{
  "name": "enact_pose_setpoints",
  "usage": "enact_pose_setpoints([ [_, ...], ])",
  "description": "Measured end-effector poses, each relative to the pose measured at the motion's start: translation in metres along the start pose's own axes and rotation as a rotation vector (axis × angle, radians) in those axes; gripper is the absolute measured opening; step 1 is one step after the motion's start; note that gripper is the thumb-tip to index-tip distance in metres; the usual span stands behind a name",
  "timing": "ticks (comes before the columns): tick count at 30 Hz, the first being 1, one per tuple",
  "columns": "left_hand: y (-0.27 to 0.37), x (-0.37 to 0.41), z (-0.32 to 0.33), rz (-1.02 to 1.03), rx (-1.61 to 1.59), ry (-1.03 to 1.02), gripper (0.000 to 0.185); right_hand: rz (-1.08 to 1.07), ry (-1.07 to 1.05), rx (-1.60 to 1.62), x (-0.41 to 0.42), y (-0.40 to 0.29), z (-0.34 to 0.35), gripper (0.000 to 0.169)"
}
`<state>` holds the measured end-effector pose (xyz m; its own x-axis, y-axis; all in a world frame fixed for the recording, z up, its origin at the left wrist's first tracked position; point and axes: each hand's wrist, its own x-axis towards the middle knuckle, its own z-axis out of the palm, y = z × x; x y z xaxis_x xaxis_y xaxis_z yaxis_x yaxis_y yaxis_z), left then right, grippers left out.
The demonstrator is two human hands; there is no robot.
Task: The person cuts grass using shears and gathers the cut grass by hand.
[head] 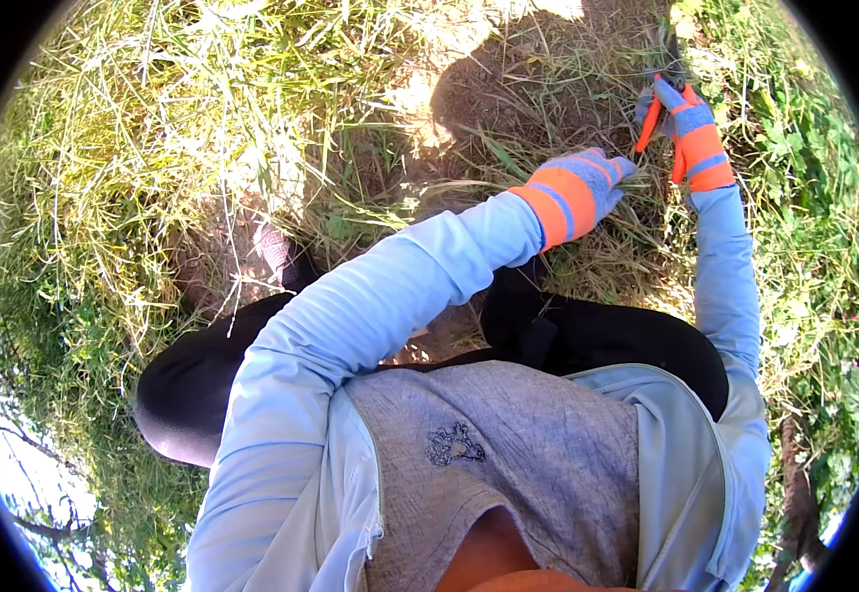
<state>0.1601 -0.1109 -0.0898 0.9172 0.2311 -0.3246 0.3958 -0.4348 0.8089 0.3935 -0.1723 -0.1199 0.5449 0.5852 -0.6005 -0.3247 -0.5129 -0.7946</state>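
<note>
Pruning shears [648,126] with orange handles are in my right hand [692,122], which wears a grey-blue and orange glove. Their handles stand apart, and the dark blades point away from me into the grass at the upper right. My left hand [576,191], in a matching glove, reaches across low over cut-looking dry grass [607,255]. Its fingertips come close to the lower ends of the shears' handles. Grass stems lie around those fingers; whether any are gripped is hidden by the hand.
Tall sunlit grass [200,96] fills the left side. Leafy green plants [792,155] grow along the right. Bare soil [418,103] shows in the middle, partly under shadow. My bent legs [614,333] in black trousers are close below my hands. A woody stem [795,488] stands at lower right.
</note>
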Motion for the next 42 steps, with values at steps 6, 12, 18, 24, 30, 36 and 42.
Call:
enact_pose_setpoints([
  [6,-0.049,0.016,-0.060,-0.219,0.442,0.062,0.055,-0.090,-0.056,0.003,0.011,-0.019,-0.009,0.027],
  [12,-0.186,0.014,-0.053,0.211,1.157,0.355,0.035,0.012,-0.177,-0.143,-0.006,-0.010,0.048,0.033],
  [18,-0.232,0.035,-0.113,-0.384,0.923,0.256,0.030,-0.029,-0.343,-0.299,-0.020,0.000,0.083,0.027],
  [24,-0.239,-0.004,-0.137,-0.105,1.014,-0.135,0.018,-0.064,-0.319,-0.515,-0.013,0.012,0.087,0.028],
  [30,-0.217,-0.019,-0.120,-0.137,1.011,-0.046,0.023,0.120,-0.487,-0.436,-0.035,-0.008,0.112,0.031],
  [36,-0.232,-0.028,-0.134,-0.262,0.762,0.311,0.031,0.536,-0.726,-0.237,0.011,0.036,0.173,0.027],
  [42,-0.212,-0.007,-0.156,-0.354,0.491,0.196,0.040,0.475,-1.074,-0.267,0.114,0.123,0.214,0.040],
])
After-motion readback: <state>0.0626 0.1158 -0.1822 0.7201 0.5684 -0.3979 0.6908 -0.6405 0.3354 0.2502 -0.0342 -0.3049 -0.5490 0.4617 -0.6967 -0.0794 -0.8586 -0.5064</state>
